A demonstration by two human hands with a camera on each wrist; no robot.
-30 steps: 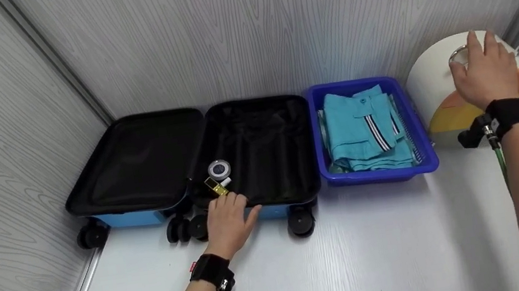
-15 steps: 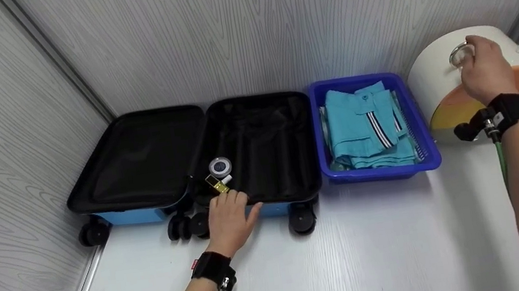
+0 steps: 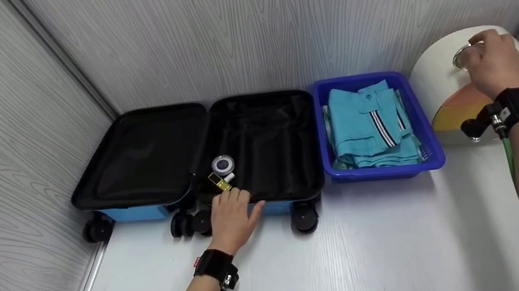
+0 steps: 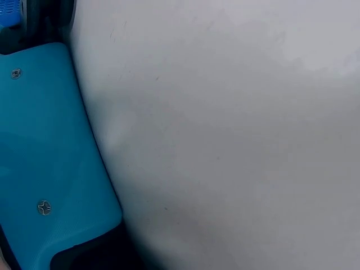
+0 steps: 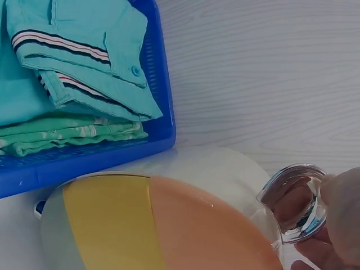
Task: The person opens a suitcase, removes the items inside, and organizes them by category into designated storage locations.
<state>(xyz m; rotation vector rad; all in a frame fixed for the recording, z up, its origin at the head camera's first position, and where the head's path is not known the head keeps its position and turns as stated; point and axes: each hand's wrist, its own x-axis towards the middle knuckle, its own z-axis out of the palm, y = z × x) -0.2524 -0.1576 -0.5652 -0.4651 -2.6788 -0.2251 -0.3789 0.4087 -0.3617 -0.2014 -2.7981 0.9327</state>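
Note:
My left hand [image 3: 232, 220] rests on the near edge of an open suitcase [image 3: 273, 153], thumb spread out to the right. Just beyond its fingertips, a round grey-white tin [image 3: 222, 165], a small gold-and-black item [image 3: 219, 182] and a small white piece [image 3: 229, 176] lie inside the black shell. At the far right my right hand [image 3: 495, 59] curls its fingers round a silver loop handle [image 5: 295, 202] on a white rounded container [image 3: 437, 72] with yellow and orange panels. Part of that handle is hidden by the fingers. In the left wrist view, the suitcase's blue side [image 4: 53, 146] shows.
A blue plastic basket [image 3: 436, 156] holding folded turquoise clothes [image 3: 358, 124] stands between the suitcase and the white container. The other suitcase half [image 3: 144, 156] lies open at left. Black wheels [image 3: 304, 218] jut toward the front. A grained wall [image 3: 233, 27] closes off the back.
My right hand has gone from spread fingers over the white container to fingers curled round its silver handle. The left hand stays at the suitcase edge; the head view has shifted slightly.

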